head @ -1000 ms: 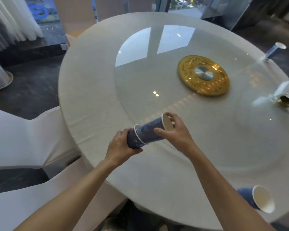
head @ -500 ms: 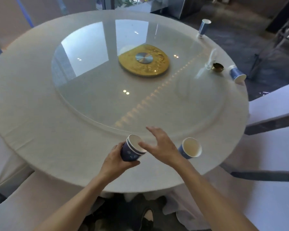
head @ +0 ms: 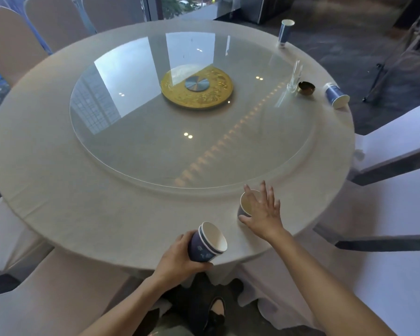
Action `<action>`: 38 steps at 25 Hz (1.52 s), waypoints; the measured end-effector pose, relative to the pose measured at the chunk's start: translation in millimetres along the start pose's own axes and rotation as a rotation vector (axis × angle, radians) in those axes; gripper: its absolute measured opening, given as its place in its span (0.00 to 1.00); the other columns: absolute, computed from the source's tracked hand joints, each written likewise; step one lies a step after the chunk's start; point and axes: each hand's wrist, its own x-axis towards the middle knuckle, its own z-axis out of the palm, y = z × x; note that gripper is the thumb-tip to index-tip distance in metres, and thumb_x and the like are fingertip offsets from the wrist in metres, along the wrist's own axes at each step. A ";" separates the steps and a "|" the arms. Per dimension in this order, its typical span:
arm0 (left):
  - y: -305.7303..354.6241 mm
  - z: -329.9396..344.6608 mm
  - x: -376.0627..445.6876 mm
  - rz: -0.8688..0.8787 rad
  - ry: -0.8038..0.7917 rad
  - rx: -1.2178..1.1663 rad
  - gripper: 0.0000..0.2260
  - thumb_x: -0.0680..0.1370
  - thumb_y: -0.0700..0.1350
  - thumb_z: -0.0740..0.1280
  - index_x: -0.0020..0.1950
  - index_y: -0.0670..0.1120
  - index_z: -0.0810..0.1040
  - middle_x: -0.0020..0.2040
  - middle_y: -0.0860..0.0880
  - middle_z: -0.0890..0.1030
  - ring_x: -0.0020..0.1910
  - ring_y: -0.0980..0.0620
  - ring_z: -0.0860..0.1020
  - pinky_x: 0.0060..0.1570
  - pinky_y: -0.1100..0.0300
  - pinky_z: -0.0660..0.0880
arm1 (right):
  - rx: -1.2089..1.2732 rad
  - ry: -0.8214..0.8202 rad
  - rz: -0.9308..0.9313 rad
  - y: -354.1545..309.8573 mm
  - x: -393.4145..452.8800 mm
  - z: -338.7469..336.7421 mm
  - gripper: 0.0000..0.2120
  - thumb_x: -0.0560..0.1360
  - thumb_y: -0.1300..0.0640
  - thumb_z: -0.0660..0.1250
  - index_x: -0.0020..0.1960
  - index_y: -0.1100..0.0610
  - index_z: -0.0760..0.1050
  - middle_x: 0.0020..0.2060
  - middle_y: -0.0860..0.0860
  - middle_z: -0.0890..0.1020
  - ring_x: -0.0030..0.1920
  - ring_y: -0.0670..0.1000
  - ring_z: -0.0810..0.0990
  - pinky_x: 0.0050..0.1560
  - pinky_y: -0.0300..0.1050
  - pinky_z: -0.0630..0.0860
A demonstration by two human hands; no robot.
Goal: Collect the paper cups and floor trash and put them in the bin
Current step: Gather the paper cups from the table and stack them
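My left hand (head: pixel 177 257) holds a stack of two nested blue paper cups (head: pixel 207 242) at the near edge of the round table (head: pixel 58 190). My right hand (head: pixel 263 213) is spread open over a blue paper cup (head: pixel 244 207) lying on its side on the tablecloth, thumb below it and fingers above; it has no closed grip on it. A third cup (head: pixel 336 95) lies tipped at the far right edge. Another cup (head: pixel 285 32) stands upright at the far edge.
A glass turntable (head: pixel 155 141) with a gold centre disc (head: pixel 197 87) covers the middle. A clear glass holder (head: pixel 294 78) and a small brass dish (head: pixel 306 88) sit at the right. White-covered chairs (head: pixel 398 141) ring the table. No bin is in view.
The two cups have been pushed together into one stack, now held by my left hand alone. My right hand let go and moved right to the lying cup. The view swung right.
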 end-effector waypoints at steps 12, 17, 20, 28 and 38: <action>2.5 23.9 23.1 0.038 -0.149 0.078 0.40 0.65 0.65 0.78 0.73 0.58 0.69 0.59 0.59 0.76 0.54 0.57 0.78 0.51 0.63 0.78 | 0.515 0.248 0.289 14.3 -54.3 -42.8 0.33 0.70 0.51 0.75 0.73 0.47 0.69 0.64 0.55 0.69 0.66 0.58 0.68 0.65 0.53 0.73; 35.9 59.8 36.7 0.097 -0.209 0.103 0.39 0.66 0.63 0.77 0.74 0.56 0.67 0.61 0.54 0.77 0.56 0.53 0.79 0.50 0.60 0.76 | 0.713 0.346 0.321 50.7 -113.0 -64.8 0.30 0.74 0.56 0.76 0.72 0.47 0.70 0.67 0.52 0.70 0.66 0.52 0.73 0.66 0.53 0.76; 53.5 82.2 43.1 0.139 -0.274 0.123 0.38 0.68 0.59 0.79 0.72 0.52 0.67 0.61 0.52 0.78 0.57 0.50 0.81 0.49 0.59 0.74 | 0.723 0.266 0.344 68.5 -149.7 -60.7 0.30 0.74 0.52 0.76 0.73 0.42 0.69 0.69 0.48 0.70 0.68 0.50 0.72 0.66 0.54 0.78; 86.2 136.2 33.7 0.400 -0.454 0.169 0.37 0.63 0.63 0.79 0.69 0.57 0.72 0.61 0.59 0.79 0.55 0.57 0.78 0.54 0.60 0.76 | 0.756 0.024 0.380 99.3 -197.9 -12.3 0.32 0.76 0.45 0.74 0.76 0.40 0.65 0.73 0.47 0.69 0.71 0.52 0.73 0.68 0.55 0.78; 116.9 261.4 21.0 0.199 -0.398 0.172 0.39 0.63 0.65 0.79 0.71 0.57 0.72 0.64 0.58 0.78 0.58 0.58 0.77 0.61 0.58 0.78 | 0.876 -0.258 0.364 236.1 -166.7 40.5 0.32 0.80 0.39 0.67 0.80 0.43 0.62 0.79 0.50 0.67 0.77 0.54 0.69 0.73 0.51 0.71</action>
